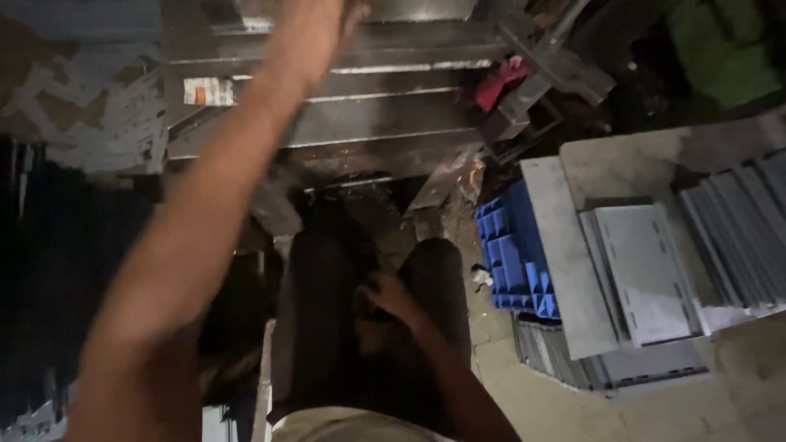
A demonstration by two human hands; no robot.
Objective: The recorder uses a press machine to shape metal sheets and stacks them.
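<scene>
Left hand (315, 24) being raised to stepped metal machine (368, 106) at top, partly out of frame; finger state cannot be told. Right hand (393, 299) being rested on dark-trousered lap, fingers loosely curled, nothing held. Grey sheet-metal panels (647, 270) stacked at right beside blue crate (512, 258). Judged: reach step in hand; firm contact on machine needed next.

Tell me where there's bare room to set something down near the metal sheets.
Bare concrete floor lies free below the grey metal sheets. It's crowded between the blue crate and the sheet stack, and up by the red cloth.
</scene>
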